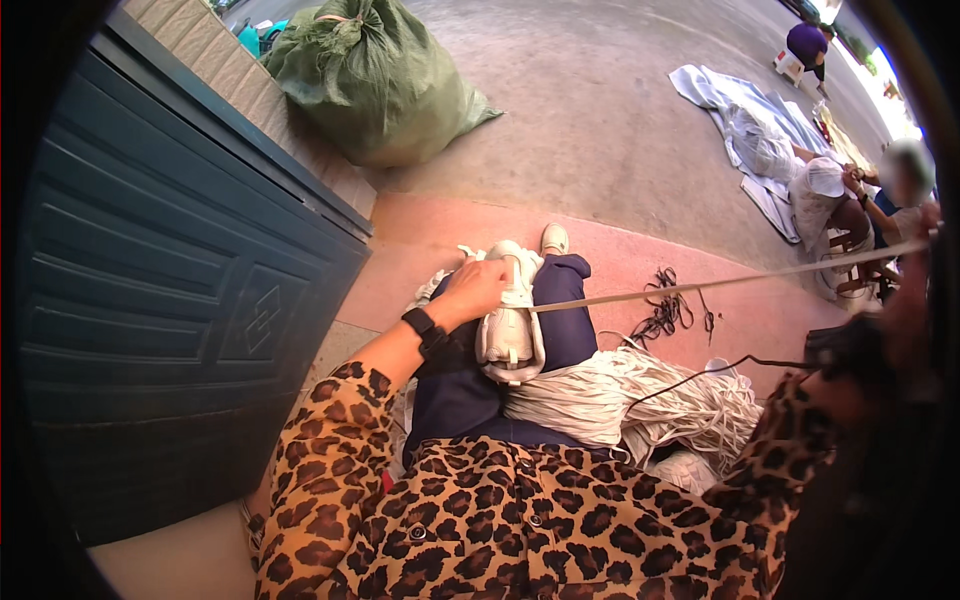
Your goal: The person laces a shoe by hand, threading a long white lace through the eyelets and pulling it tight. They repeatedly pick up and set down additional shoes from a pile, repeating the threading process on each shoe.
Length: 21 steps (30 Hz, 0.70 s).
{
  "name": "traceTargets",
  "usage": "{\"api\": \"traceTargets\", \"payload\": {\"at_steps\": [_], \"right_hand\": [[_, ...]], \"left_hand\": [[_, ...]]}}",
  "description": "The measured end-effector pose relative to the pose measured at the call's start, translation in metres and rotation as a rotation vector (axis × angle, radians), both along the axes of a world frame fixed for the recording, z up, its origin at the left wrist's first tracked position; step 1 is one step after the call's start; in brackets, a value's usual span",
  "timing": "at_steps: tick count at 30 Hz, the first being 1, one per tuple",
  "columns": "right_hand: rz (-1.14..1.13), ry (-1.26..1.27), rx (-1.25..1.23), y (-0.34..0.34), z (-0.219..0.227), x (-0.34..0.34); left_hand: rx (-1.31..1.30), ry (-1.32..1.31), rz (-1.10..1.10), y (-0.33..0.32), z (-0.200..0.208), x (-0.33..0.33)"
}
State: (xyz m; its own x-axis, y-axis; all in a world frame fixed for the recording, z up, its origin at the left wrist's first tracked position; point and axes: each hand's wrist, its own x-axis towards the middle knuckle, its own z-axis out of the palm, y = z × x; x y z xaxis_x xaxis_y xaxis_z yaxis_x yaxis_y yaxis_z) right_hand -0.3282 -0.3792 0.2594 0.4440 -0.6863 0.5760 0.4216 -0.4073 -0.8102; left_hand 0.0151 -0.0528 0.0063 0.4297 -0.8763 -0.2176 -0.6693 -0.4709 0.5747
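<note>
While the left hand [482,288] is gripping the pale shoe [511,340] on the lap [565,330], a lace [650,292] is running taut toward the right hand [908,285], far right, grip too dark to tell. Probably lacing; next pull's needing steady tension imo.

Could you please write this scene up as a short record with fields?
Left hand: on a cream shoe, its exact grip partly hidden
Right hand: at the far end of a lace, dim near the picture's rim
Lace state: stretched straight from the shoe
Beside the shoe: bundle of pale laces, to its right
Floor: tangled black cord, green sack
Left side: blue-grey door
Right background: another person
</note>
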Motion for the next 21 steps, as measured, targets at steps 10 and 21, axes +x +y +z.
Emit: {"api": "traceTargets", "payload": {"at_steps": [10,21], "right_hand": [[0.477,1.066,-0.079,0.241,-0.253,0.204],[0.292,1.063,-0.869,0.272,-0.282,0.232]], "left_hand": [[-0.21,-0.241,-0.046,0.051,-0.028,0.004],[-0.113,0.489,0.275,0.048,-0.015,0.019]]}}
